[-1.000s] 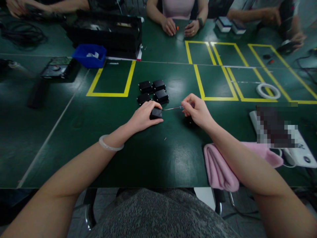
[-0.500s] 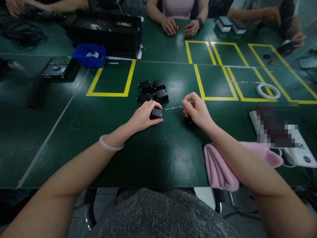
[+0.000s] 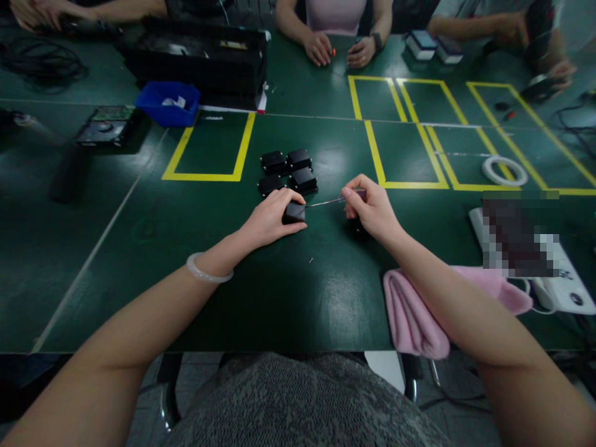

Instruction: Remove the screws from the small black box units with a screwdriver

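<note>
My left hand (image 3: pixel 272 218) is closed around a small black box (image 3: pixel 295 213), thumb on the near side and fingers over the far side. My right hand (image 3: pixel 370 203) grips a screwdriver (image 3: pixel 326 202) by its handle. The thin metal shaft points left, and its tip meets the right side of the box. Just beyond my left hand lie several similar black boxes (image 3: pixel 302 179) in a cluster. A tiny screw (image 3: pixel 311 260) rests on the green table nearer to me. Something black with a bright spot (image 3: pixel 357 228) is partly hidden under my right hand.
A pink cloth (image 3: pixel 414 316) lies under my right forearm, beside a white power strip (image 3: pixel 575 288). A white ring (image 3: pixel 505 171) sits farther back. At the left are a blue bin (image 3: pixel 168 105) and a large black case (image 3: pixel 200 65). Co-workers' hands (image 3: pixel 319 49) are across the table.
Both hands stay in almost the same place, with the screwdriver tip still at the black box. Nothing else on the table has visibly moved.
</note>
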A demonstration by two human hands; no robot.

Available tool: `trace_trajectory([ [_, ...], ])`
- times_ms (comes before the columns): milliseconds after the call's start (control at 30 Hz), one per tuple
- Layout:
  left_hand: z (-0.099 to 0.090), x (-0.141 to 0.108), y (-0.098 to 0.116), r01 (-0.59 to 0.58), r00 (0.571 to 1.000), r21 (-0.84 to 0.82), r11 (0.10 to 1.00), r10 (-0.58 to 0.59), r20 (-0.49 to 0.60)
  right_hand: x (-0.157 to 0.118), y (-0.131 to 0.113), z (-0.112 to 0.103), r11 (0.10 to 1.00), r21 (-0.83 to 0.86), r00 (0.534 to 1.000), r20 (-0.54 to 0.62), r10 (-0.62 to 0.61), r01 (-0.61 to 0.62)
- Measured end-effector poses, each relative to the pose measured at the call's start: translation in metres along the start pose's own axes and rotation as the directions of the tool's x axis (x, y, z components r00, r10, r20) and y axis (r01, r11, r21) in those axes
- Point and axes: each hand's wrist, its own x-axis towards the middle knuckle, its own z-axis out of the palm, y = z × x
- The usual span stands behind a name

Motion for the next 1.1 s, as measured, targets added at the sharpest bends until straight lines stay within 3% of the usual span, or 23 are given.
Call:
trace_trajectory([
  [167,-0.0007,-0.0005,0.0003,-0.001,1.000,-0.003,1.000,0.001,0.001,0.0009,0.0008,0.0000,0.999,0.025,0.999,-0.004,-0.040,0.040],
  [467,-0.0014,-0.0004,0.0016,0.009,1.000,-0.009,1.000,-0.009,0.006,0.0006,0.0016,-0.0003,1.000,0.020,1.000,0.007,0.010,-0.011],
  [1100,-0.0012,-0.0010,0.0022,0.019,1.000,-0.007,1.000,-0.018,0.003,0.0012,0.0003,-0.0021,1.000,0.005,1.000,0.009,-0.018,0.018],
])
